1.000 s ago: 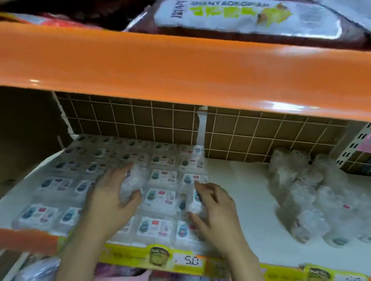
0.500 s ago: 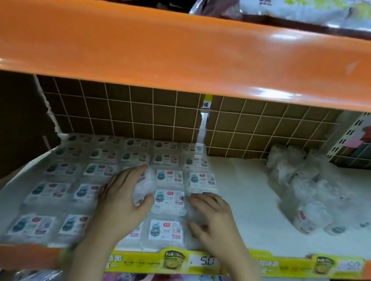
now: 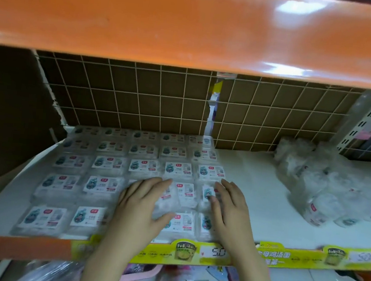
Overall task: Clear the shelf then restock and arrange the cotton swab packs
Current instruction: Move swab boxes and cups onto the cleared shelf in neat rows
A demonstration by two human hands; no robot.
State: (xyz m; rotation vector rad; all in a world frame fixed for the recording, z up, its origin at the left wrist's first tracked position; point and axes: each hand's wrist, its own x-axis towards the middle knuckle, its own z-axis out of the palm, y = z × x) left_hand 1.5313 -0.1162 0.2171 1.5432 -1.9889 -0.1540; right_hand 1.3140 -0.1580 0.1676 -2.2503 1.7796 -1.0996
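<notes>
The left hand (image 3: pixel 139 205) holds a loose pack (image 3: pixel 167 202), fingers curled over it, above the grid of packs (image 3: pixel 108 164) filling the shelf (image 3: pixel 254 191) from 9 to 12 o'clock. The right hand (image 3: pixel 230 208) lies flat, fingers straight, on the right column. Best, I judge, to seat the pack label-up and square with its row; spare bags (image 3: pixel 324 186) wait at 3 o'clock.

Up top a glossy orange shelf beam (image 3: pixel 190 24) catches bright glare, behind it a white wire grid (image 3: pixel 138 100) backed by brown cardboard, and along the front edge a yellow price strip (image 3: pixel 293 256) shows handwritten tags.
</notes>
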